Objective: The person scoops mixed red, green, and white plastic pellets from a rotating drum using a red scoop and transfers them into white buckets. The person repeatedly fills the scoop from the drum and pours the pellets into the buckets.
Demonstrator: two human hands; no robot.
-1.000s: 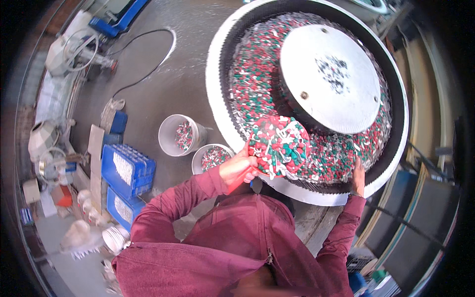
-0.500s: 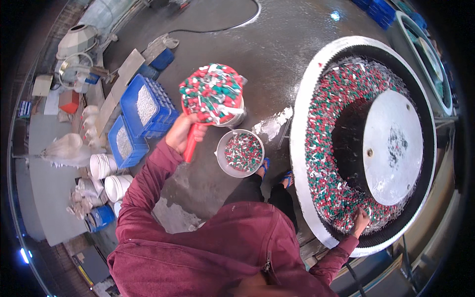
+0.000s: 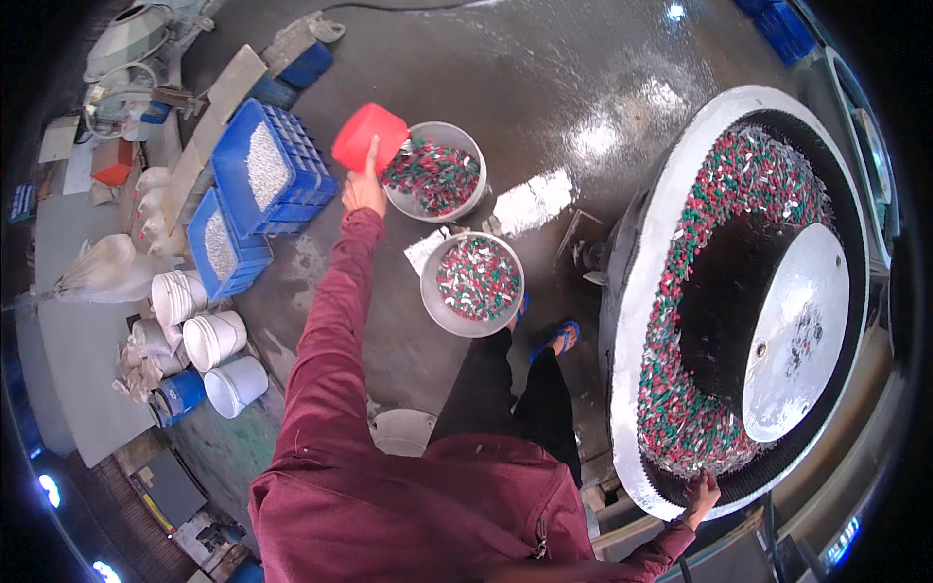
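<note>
My left hand (image 3: 365, 185) grips a red plastic scoop (image 3: 369, 136), its forefinger stretched along the outside. The scoop is tipped over the left rim of a pale bucket (image 3: 478, 199) that holds small red, green and white pieces (image 3: 435, 177). A nearer pale bucket (image 3: 428, 309) contains more such pieces (image 3: 476, 279). On the right, my right hand (image 3: 702, 497) is at the near inner edge of a large round tub (image 3: 630, 428), its fingers curled. What they hold, if anything, is hidden. A ring of the same coloured pieces (image 3: 666, 374) lies in the tub.
Two blue crates (image 3: 228, 160) with white pieces stand at the left. Below them are several white buckets (image 3: 236, 386) and a blue container (image 3: 180, 394). A round metal plate (image 3: 797, 330) covers the tub's middle. My feet in blue sandals (image 3: 556, 340) are beside the tub.
The scoop, heaped with pieces before, has turned over at the far bucket, and its underside now shows. My right hand has drawn back from the pieces to the tub's near edge.
</note>
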